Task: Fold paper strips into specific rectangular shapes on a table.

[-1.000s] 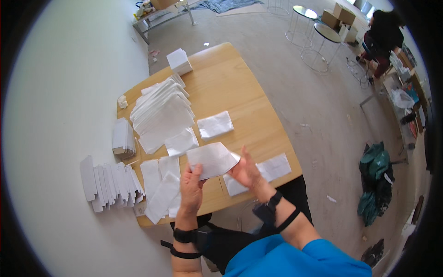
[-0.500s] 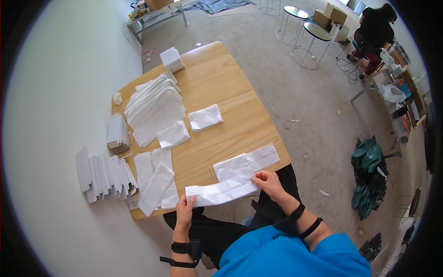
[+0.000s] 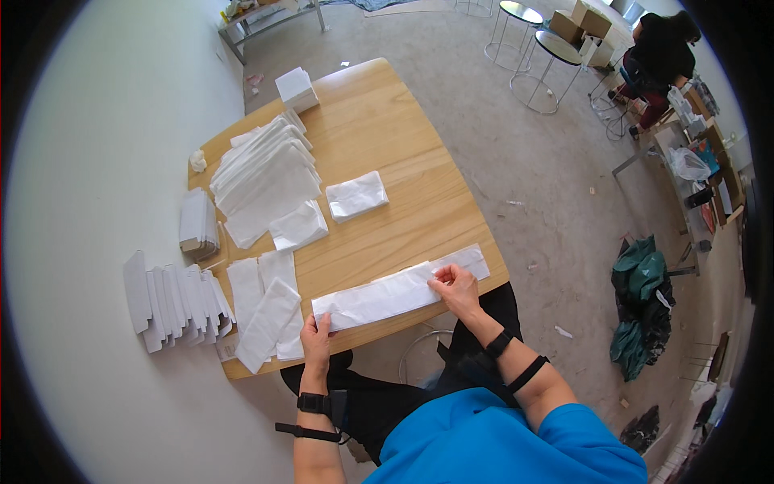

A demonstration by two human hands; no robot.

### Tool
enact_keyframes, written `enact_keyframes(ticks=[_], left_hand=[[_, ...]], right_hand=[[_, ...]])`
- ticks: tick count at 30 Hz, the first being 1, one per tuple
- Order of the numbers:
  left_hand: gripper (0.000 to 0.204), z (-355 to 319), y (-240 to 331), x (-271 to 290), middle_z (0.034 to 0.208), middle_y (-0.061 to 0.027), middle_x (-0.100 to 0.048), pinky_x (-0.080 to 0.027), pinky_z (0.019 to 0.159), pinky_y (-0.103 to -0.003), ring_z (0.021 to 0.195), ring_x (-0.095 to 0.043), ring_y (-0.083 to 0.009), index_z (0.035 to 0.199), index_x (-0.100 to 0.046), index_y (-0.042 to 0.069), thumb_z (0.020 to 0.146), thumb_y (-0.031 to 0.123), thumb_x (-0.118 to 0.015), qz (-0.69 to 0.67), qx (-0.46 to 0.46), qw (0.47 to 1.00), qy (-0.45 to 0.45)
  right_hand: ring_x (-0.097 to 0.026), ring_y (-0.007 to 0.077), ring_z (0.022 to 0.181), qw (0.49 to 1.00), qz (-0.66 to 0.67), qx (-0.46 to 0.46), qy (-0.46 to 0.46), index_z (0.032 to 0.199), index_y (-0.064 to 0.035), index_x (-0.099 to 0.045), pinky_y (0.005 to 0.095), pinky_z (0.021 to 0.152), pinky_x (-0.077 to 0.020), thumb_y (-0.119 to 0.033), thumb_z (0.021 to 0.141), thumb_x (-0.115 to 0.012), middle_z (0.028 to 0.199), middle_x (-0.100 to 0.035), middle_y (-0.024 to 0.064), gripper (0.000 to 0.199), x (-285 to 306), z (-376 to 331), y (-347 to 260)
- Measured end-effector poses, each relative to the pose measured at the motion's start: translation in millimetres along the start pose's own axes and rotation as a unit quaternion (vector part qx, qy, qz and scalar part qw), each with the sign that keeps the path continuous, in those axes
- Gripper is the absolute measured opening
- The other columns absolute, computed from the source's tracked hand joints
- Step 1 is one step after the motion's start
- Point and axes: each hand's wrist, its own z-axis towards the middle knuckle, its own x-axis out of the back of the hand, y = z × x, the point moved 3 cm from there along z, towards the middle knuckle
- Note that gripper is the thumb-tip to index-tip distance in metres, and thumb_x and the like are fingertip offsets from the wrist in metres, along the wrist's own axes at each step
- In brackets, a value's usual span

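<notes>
A long, thin white folded sheet [image 3: 371, 297] lies along the near edge of the wooden table [image 3: 411, 173]. My left hand [image 3: 317, 335] pinches its left end, thumb on top, at the table edge. Toward the other end, my right hand [image 3: 456, 289] has its thumb and fingertips pressed together at the sheet's edge. Another white strip [image 3: 469, 260] shows beyond my right hand, partly covered. Farther in on the table are a small stack of folded white sheets [image 3: 357, 196], a folded white piece [image 3: 298, 226] and a fanned pile of white sheets [image 3: 266, 181].
Loose white strips [image 3: 270, 319] overlap at the table's left corner. White cartons [image 3: 200, 222] and a row of flat white cartons [image 3: 173, 302] stand by the wall. Stools [image 3: 556, 48], a seated person [image 3: 657, 56] and green-black bags [image 3: 641, 306] are off to the right.
Both hands have moved away from my body. The held sheet, which hung partly over the table edge, now lies flatter on the table, over the strip beneath.
</notes>
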Motion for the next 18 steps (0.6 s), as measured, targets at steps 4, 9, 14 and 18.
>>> enact_keyframes(ticks=[4,9,14,18], left_hand=[[0.023,9,-14,1,0.083,0.0015,-0.061,-0.044,0.062,-0.021,0.071,-0.052,-0.0043,0.1,-0.062,0.002,0.093,0.023,-0.06,0.026,-0.011,0.999,0.019],[0.021,16,-24,7,0.076,0.0019,-0.059,-0.043,0.058,-0.021,0.064,-0.049,-0.0042,0.091,-0.063,0.002,0.091,0.022,-0.063,0.08,-0.007,0.996,0.039],[0.024,15,-19,-1,0.073,0.0027,-0.057,-0.041,0.051,-0.023,0.061,-0.049,-0.0044,0.086,-0.061,-0.001,0.089,0.022,-0.066,0.096,-0.023,0.994,0.047],[0.023,14,-22,6,0.068,-0.0001,-0.057,-0.041,0.05,-0.025,0.06,-0.052,-0.0088,0.089,-0.06,-0.002,0.087,0.02,-0.067,0.178,-0.036,0.982,0.05]], right_hand=[[-0.064,0.0207,0.067,0.999,-0.044,0.011,0.027,0.076,-0.0026,-0.062,0.0323,0.065,-0.0506,-0.021,0.07,-0.075,0.07,-0.065,0.0096,0.023,-1,5,1],[-0.063,0.0191,0.066,0.997,-0.066,0.009,0.03,0.074,-0.0031,-0.062,0.0315,0.063,-0.0505,-0.023,0.069,-0.077,0.07,-0.065,0.0088,0.025,-5,10,7],[-0.062,0.0178,0.065,0.997,-0.058,0.009,0.043,0.071,-0.0032,-0.061,0.0307,0.062,-0.0505,-0.024,0.068,-0.078,0.069,-0.064,0.0083,0.026,-4,13,11],[-0.063,0.0208,0.065,0.996,-0.073,0.015,0.04,0.071,-0.0039,-0.061,0.0327,0.062,-0.0504,-0.024,0.068,-0.077,0.068,-0.064,0.009,0.026,-6,15,7]])
